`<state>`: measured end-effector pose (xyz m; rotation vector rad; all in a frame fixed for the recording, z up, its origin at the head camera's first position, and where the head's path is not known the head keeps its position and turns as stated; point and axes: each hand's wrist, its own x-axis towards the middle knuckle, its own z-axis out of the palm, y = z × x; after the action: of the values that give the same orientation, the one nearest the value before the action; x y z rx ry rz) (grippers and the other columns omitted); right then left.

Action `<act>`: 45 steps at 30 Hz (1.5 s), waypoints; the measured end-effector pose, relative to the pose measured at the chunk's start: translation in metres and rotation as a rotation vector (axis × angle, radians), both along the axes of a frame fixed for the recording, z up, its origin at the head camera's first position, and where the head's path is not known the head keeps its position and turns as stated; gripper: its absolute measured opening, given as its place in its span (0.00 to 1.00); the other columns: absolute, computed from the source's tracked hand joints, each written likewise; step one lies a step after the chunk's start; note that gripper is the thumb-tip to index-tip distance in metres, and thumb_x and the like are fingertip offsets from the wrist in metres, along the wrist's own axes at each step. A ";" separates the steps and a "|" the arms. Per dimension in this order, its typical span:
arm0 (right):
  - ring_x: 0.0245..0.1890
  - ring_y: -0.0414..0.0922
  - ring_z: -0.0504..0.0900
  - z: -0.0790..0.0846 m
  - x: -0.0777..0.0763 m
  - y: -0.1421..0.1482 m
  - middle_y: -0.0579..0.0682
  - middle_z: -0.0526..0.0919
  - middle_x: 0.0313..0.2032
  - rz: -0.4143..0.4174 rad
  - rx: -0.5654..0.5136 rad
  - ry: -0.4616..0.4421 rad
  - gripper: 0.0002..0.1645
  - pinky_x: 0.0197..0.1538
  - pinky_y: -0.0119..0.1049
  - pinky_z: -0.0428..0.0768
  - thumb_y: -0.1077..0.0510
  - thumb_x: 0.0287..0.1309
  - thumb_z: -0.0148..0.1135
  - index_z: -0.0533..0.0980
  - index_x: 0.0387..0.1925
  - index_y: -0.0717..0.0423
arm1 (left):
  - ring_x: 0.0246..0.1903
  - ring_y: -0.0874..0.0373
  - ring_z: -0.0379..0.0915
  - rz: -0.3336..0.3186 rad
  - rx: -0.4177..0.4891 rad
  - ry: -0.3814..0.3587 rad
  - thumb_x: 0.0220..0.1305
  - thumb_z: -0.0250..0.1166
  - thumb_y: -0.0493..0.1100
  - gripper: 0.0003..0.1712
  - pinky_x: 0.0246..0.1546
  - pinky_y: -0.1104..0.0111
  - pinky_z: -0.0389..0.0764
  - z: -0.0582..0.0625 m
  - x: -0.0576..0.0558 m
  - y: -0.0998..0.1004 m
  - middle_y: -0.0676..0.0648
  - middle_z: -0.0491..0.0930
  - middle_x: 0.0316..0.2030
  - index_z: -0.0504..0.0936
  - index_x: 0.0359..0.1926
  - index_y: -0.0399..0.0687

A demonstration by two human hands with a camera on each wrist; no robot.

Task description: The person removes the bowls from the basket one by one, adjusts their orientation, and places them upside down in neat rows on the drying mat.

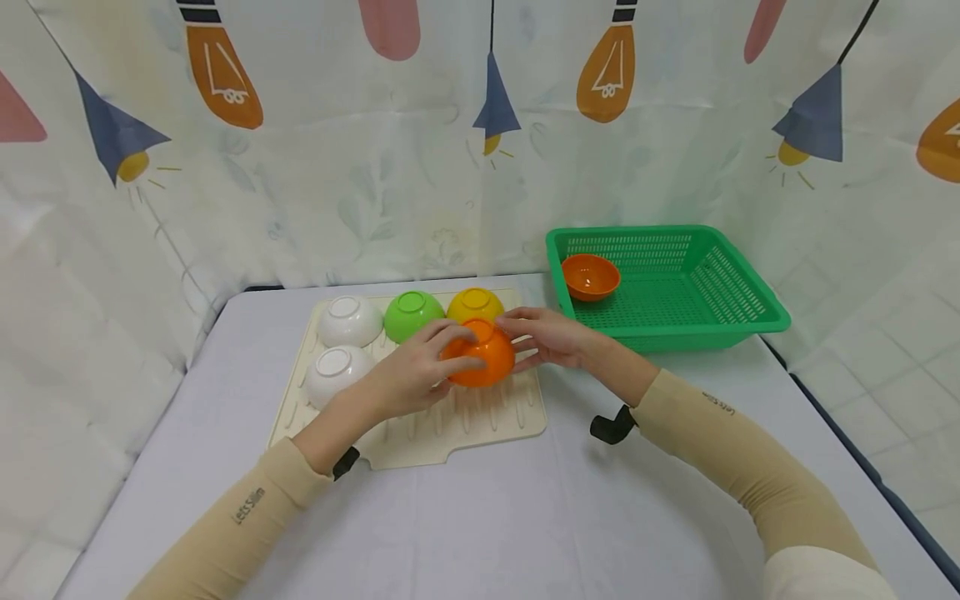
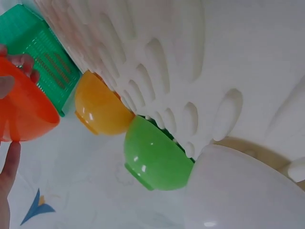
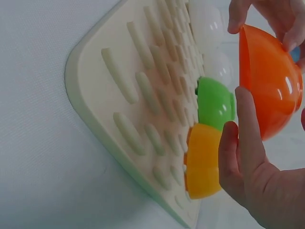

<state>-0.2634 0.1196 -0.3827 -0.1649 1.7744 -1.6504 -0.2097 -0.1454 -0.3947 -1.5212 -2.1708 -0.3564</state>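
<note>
An orange bowl (image 1: 487, 358) is held upside down above the front right of a cream draining mat (image 1: 480, 421). My left hand (image 1: 420, 367) grips this bowl, with fingers over its base and side. From the right, my right hand (image 1: 555, 337) reaches to the same bowl with its fingers extended; in the right wrist view one fingertip (image 3: 244, 95) meets the rim. Behind it a yellow bowl (image 1: 474, 302) rests upside down on the mat, next to a green bowl (image 1: 412, 312). Two white bowls, a rear one (image 1: 349, 321) and a front one (image 1: 336, 372), lie overturned at left.
A green plastic basket (image 1: 675, 339) stands at the back right of the table, with another orange bowl (image 1: 591, 277) upright in its left end. The white tablecloth (image 1: 487, 525) spreads in front of the mat. A patterned curtain (image 1: 420, 183) hangs behind.
</note>
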 end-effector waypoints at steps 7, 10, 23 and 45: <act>0.61 0.58 0.76 0.003 0.003 -0.001 0.60 0.73 0.64 -0.005 0.021 0.022 0.33 0.50 0.51 0.86 0.49 0.74 0.60 0.64 0.71 0.61 | 0.57 0.38 0.70 0.022 -0.036 0.074 0.49 0.76 0.28 0.26 0.61 0.52 0.75 -0.001 0.000 0.002 0.38 0.74 0.55 0.86 0.50 0.52; 0.62 0.59 0.75 0.004 0.004 -0.002 0.60 0.73 0.64 -0.002 0.027 0.037 0.34 0.50 0.51 0.85 0.50 0.73 0.62 0.64 0.71 0.62 | 0.57 0.38 0.70 0.021 -0.036 0.091 0.51 0.76 0.28 0.24 0.61 0.52 0.75 -0.002 0.001 0.003 0.38 0.75 0.55 0.86 0.50 0.51; 0.62 0.59 0.75 0.005 0.006 -0.006 0.59 0.74 0.64 -0.038 0.072 0.101 0.31 0.47 0.51 0.86 0.53 0.72 0.61 0.66 0.69 0.61 | 0.68 0.34 0.57 0.188 0.161 -0.327 0.51 0.82 0.35 0.44 0.62 0.43 0.74 -0.012 0.006 0.007 0.30 0.58 0.69 0.70 0.66 0.49; 0.67 0.53 0.71 -0.018 0.017 -0.007 0.55 0.70 0.68 0.202 0.159 0.680 0.47 0.58 0.43 0.81 0.63 0.57 0.77 0.63 0.74 0.63 | 0.68 0.36 0.62 0.322 0.220 -0.493 0.52 0.83 0.43 0.45 0.64 0.42 0.71 -0.017 0.012 -0.008 0.33 0.62 0.71 0.72 0.69 0.49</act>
<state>-0.2468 0.1129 -0.4005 -0.8878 2.2754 -1.3846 -0.1980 -0.1537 -0.4118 -1.0141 -2.5898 -0.9006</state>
